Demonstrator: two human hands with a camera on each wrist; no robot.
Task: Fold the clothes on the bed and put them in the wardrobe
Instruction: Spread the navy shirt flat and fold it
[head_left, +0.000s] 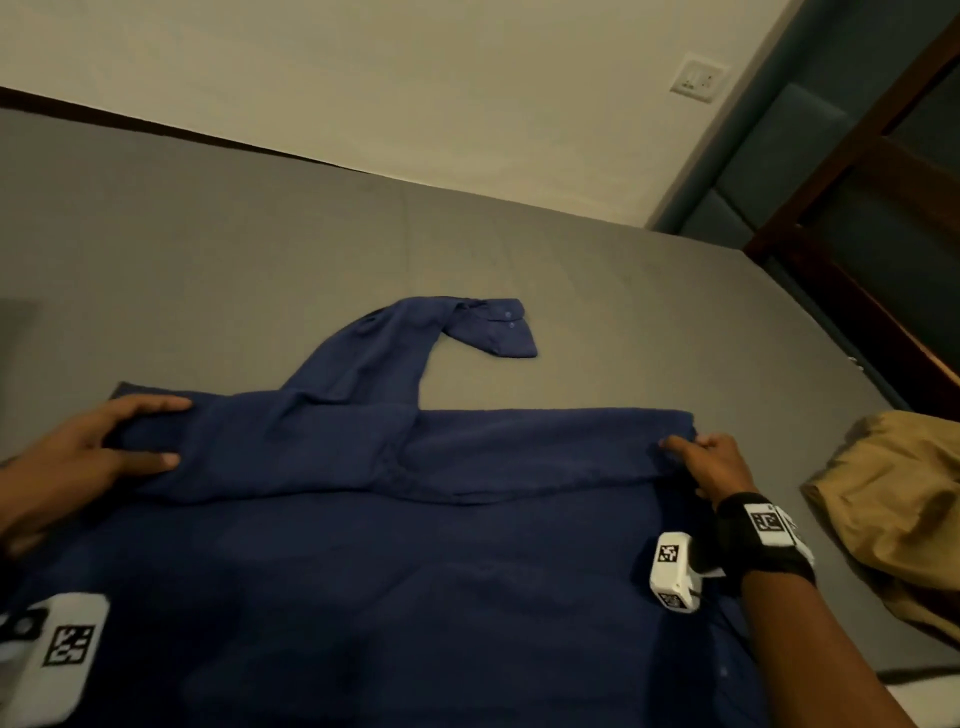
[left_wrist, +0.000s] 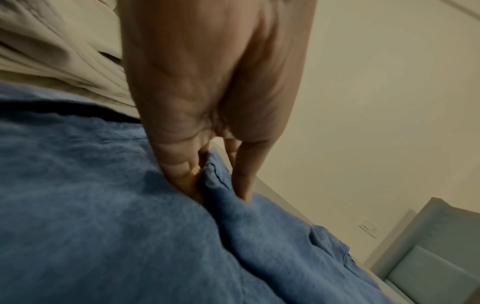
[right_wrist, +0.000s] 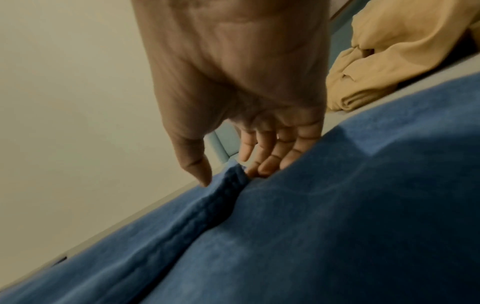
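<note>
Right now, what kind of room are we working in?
Most likely a bedroom: a wide grey bed with a padded headboard, a wall socket, and a blue shirt being folded on it.

Shirt (head_left: 395, 561): spread on the bed (head_left: 260, 249), at its near edge, across the middle.
Folded band: lies on the shirt's far part, running left to right.
Sleeve (head_left: 415, 338): reaches from the band toward the bed's far edge, cuff bent to the right.
Left hand (head_left: 88, 452): on the band's left end.
Right hand (head_left: 711, 462): at the band's right end.
Second garment (head_left: 898, 499): on the bed near its right edge, right of the shirt, apart from it.
Wall socket (head_left: 698, 78): on the wall behind the bed's far right corner.
</note>
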